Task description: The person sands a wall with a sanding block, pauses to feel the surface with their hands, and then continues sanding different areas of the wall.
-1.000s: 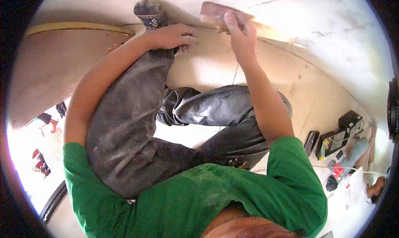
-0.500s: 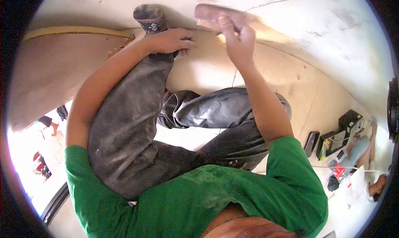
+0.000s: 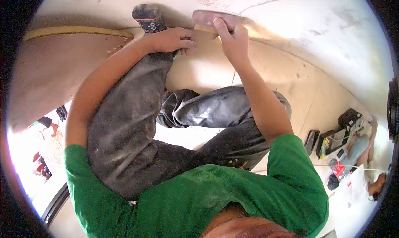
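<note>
My right hand [image 3: 233,40] grips a flat, reddish-brown block [image 3: 208,20], with the thumb across its near side. The block lies against the lower part of the white wall [image 3: 266,7], which shows brownish patches and a thin crack line. Over my raised knee and shin, near the dark patterned shoe [image 3: 150,19], rests my left hand [image 3: 176,40]. Its fingers are loosely bent and apart, with nothing in them.
A brown panel with a yellowish edge [image 3: 79,30] stands at the left. On the floor at the right are black boxes [image 3: 350,119], a cable [image 3: 324,166] and a red item [image 3: 338,168]. Another person [image 3: 361,179] is at the far right.
My right hand and the block have shifted slightly left and down in view. The left hand has stayed almost in place.
</note>
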A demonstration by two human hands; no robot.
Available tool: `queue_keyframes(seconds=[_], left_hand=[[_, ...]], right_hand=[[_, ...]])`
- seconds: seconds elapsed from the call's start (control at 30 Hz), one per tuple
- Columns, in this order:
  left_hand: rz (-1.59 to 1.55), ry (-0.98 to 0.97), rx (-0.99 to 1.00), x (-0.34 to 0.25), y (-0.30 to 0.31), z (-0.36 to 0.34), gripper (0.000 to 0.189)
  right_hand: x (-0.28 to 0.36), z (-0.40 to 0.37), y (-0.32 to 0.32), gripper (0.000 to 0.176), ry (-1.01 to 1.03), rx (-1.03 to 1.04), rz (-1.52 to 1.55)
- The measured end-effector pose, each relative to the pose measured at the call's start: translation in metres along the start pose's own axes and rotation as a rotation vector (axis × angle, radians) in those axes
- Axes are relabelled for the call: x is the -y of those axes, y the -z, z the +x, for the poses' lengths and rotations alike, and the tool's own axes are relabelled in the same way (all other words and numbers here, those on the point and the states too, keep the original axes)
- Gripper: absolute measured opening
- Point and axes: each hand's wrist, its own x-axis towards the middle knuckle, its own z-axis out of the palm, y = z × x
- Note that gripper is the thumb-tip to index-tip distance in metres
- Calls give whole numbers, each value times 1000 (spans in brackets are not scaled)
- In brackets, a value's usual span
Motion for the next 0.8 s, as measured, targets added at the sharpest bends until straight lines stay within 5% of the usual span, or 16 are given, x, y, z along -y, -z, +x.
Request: queue_keyframes(seconds=[0.13, 0.23, 0.37, 0.53, 0.63, 0.67, 0.8], left_hand=[[-16, -27, 10, -4, -1, -6, 32], [26, 3, 14, -8, 2, -1, 32], [34, -30, -10, -8, 5, -4, 32], [43, -22, 26, -6, 2, 0, 32], [2, 1, 3, -7, 3, -4, 32], [-5, 9, -2, -7, 4, -5, 32], [11, 54, 44, -7, 2, -1, 31]], right_hand=[[-6, 7, 5, 35, 29, -31, 102], [-8, 3, -3, 32, -188, 10, -4], [3, 4, -1, 35, 223, -65, 6], [-20, 3, -2, 36, -157, 18, -18], [-2, 6, -2, 37, 218, 6, 101], [1, 5, 8, 36, -1, 55, 24], [-22, 4, -2, 34, -224, 5, 68]])
